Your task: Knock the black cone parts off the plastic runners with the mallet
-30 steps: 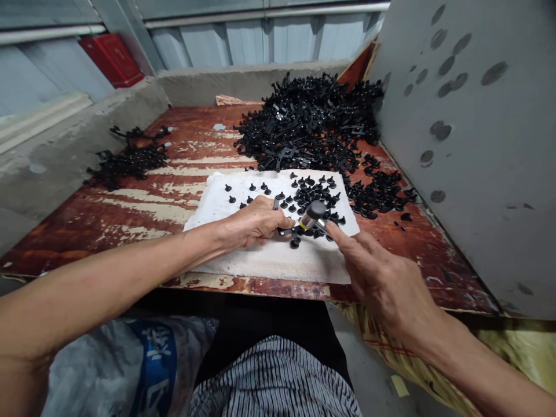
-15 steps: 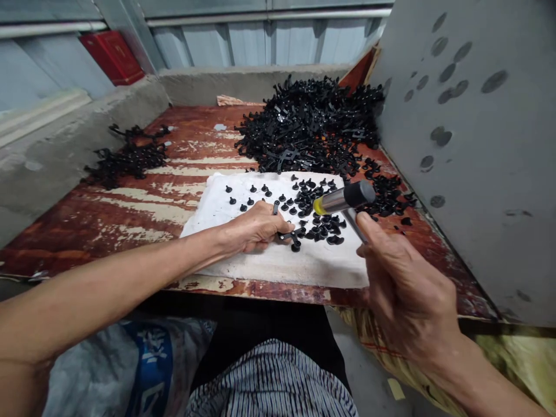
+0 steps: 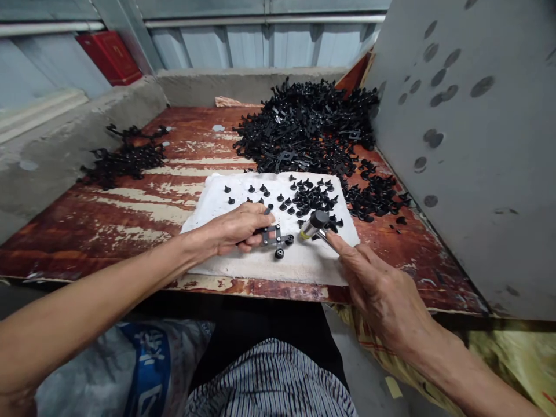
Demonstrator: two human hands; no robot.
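My left hand (image 3: 237,229) rests on a white pad (image 3: 299,263) and pinches a black cross-shaped plastic part (image 3: 274,238) flat against it. My right hand (image 3: 377,292) grips the handle of a small hammer (image 3: 315,223), index finger stretched along it. The hammer's head is down on the pad just right of the cross-shaped part. Several small black round caps (image 3: 310,197) lie scattered on the far half of the pad.
A big heap of black plastic parts (image 3: 308,124) fills the back of the worn red wooden board (image 3: 130,214). A smaller pile (image 3: 124,159) lies at the left. A grey panel (image 3: 469,145) stands at the right. A grey-blue bag (image 3: 134,365) sits below.
The hammer was raised half a second ago and has come down beside the cross-shaped part. My left hand has slid the part slightly toward me and to the left.
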